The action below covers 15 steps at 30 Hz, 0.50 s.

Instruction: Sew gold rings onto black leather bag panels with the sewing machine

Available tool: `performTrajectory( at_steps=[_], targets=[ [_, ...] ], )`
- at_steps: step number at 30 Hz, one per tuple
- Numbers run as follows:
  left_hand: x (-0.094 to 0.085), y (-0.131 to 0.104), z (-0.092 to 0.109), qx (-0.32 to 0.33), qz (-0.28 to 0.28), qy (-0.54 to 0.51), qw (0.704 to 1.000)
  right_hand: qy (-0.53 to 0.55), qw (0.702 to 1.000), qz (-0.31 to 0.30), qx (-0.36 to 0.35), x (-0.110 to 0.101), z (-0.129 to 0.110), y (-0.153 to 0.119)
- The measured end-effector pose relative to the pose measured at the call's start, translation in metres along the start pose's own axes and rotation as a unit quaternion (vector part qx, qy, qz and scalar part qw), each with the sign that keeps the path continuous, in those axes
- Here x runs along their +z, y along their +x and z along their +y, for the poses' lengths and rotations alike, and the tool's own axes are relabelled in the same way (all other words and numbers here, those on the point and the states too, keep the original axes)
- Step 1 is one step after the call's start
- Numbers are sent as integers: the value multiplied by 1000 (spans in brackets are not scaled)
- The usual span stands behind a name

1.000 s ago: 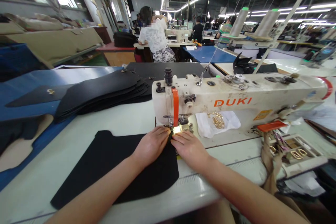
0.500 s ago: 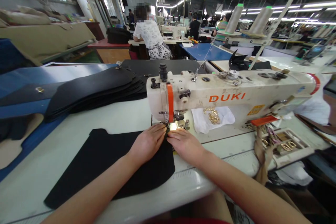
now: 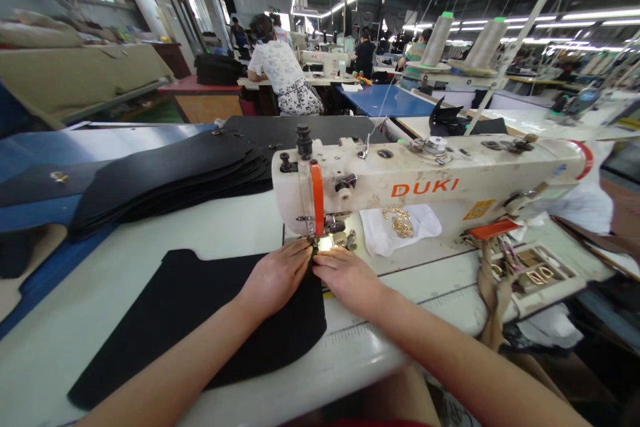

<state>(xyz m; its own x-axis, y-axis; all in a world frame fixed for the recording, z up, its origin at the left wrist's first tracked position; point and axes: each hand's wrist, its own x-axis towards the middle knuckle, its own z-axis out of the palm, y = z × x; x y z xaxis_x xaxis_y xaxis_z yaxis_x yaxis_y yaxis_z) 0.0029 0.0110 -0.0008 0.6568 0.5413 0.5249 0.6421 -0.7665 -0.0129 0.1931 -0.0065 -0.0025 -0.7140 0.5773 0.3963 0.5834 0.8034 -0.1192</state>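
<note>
Black sheet (image 3: 210, 293): matte, 1 small step in upper edge, rounded lower right corner. Lies flat on pale bench (image 3: 225, 227), partly covered, upper right part at stitching end of sewing machine (image 3: 430, 167). Machine: white, smudged, upright, orange "DUKI" lettering, bright glow low at stitching end.

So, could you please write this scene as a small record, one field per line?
left hand: resting on the black panel
right hand: fingers at the panel's right edge
equipment: white sewing machine, marked DUKI
below its arm: gold-coloured chain on a white sheet
right side: tray with gold-coloured rings
left rear: stacked black pieces
</note>
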Motion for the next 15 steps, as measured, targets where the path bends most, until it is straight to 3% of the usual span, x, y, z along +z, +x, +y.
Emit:
performTrajectory(
  at_steps=[15],
  targets=[
    [1, 4, -4, -6, -7, 8, 1000, 17, 1000, -5, 23, 6, 2, 1]
  ],
)
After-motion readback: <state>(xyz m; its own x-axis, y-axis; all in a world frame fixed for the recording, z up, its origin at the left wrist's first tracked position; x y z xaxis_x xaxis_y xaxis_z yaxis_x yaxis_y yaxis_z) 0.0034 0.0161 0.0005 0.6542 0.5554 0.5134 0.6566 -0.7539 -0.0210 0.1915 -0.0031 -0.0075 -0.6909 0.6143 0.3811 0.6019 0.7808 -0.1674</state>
